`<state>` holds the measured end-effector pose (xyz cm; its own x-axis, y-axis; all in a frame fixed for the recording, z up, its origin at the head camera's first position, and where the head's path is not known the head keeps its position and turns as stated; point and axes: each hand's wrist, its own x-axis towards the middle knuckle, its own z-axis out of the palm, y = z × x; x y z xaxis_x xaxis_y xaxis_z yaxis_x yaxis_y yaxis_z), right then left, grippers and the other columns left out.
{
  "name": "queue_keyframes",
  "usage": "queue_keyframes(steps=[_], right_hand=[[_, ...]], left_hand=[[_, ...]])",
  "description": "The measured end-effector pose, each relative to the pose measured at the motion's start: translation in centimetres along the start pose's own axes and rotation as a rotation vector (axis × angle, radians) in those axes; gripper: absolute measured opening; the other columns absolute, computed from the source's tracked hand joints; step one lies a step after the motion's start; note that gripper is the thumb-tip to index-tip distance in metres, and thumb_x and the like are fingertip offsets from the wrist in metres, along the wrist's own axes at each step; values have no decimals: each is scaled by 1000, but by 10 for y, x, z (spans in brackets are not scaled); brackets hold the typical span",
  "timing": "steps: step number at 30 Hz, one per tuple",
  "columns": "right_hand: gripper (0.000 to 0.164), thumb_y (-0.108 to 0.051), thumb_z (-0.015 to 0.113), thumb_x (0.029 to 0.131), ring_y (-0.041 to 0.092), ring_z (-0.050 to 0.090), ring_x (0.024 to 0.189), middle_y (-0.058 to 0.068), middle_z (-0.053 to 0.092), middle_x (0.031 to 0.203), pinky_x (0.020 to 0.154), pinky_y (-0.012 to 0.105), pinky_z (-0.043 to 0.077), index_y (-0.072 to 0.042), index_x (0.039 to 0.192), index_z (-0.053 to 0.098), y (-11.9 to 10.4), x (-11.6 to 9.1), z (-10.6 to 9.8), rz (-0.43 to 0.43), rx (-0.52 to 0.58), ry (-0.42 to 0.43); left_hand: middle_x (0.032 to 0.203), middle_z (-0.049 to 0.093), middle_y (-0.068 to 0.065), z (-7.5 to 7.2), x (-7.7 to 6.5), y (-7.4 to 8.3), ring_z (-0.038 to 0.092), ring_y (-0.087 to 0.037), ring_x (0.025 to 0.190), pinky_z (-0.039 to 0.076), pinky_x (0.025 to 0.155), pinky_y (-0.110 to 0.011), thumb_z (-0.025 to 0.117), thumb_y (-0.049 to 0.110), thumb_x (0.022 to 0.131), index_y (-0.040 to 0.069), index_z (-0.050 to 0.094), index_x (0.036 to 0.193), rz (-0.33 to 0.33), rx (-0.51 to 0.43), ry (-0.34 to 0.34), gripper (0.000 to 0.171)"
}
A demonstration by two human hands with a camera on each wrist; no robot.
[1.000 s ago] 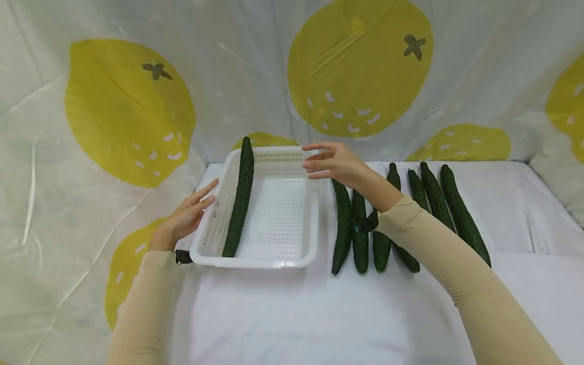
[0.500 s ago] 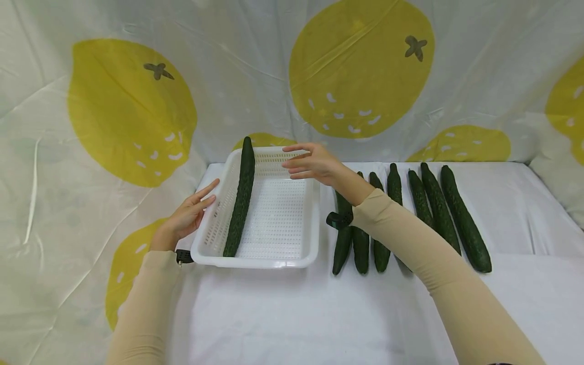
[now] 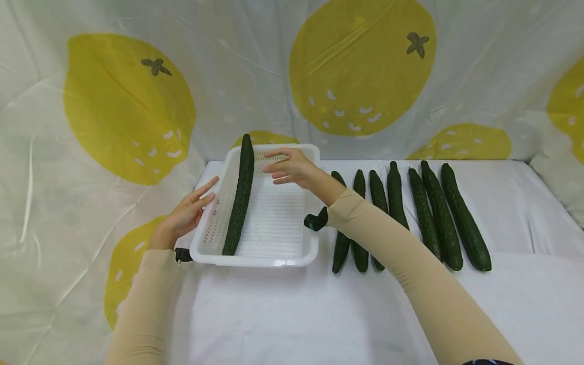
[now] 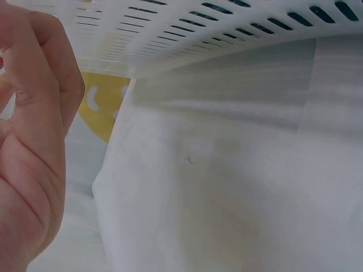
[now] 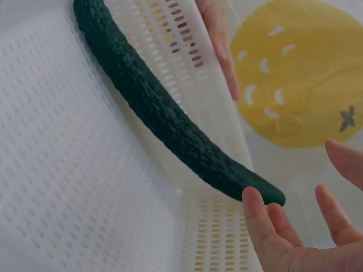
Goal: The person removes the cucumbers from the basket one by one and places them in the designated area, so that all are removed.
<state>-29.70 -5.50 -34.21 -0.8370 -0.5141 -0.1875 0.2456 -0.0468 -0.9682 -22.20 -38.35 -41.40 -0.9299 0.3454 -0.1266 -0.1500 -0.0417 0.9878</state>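
Note:
In the head view, one dark green cucumber (image 3: 240, 195) leans lengthwise in the left side of a white plastic basket (image 3: 260, 261), its far tip poking above the rim. My left hand (image 3: 186, 215) is at the basket's left outer side, fingers extended by the rim; firm contact cannot be made out. Over the back of the basket hovers my right hand (image 3: 294, 168), fingers apart and holding nothing. The right wrist view shows its fingertips (image 5: 253, 198) near the cucumber's tip (image 5: 266, 190); whether they touch is unclear. The left wrist view shows the left hand (image 4: 34, 130) below the slotted basket wall (image 4: 187, 28).
Several more cucumbers (image 3: 465, 218) lie side by side on the white cloth (image 3: 283, 314) right of the basket, some partly behind the right forearm. A lemon-print sheet (image 3: 228, 76) hangs behind the table. A black strap device (image 3: 316, 219) sits at the right wrist.
My right hand has moved left, from beside the basket's right rim to above its inside, fingers still spread. The left hand, basket and cucumber inside keep their places.

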Motion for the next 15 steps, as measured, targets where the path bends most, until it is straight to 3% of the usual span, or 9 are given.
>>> queue_keyframes(steps=[7,15], right_hand=[[53,-1,73,89,43,56,119,15,51,142,97,48,50,-4,140,57,8,9,16,37,-11,-3],[56,-5,74,90,46,51,124,16,39,152,98,48,50,-6,142,55,18,19,28,63,-38,-12]], left_hand=[[125,61,-3,1,1,2,69,-15,98,58,76,-31,38,12,110,24,18,161,-14,-14,-15,57],[124,62,-4,1,1,2,69,-16,96,59,74,-31,40,13,109,24,17,161,-4,-32,-26,58]])
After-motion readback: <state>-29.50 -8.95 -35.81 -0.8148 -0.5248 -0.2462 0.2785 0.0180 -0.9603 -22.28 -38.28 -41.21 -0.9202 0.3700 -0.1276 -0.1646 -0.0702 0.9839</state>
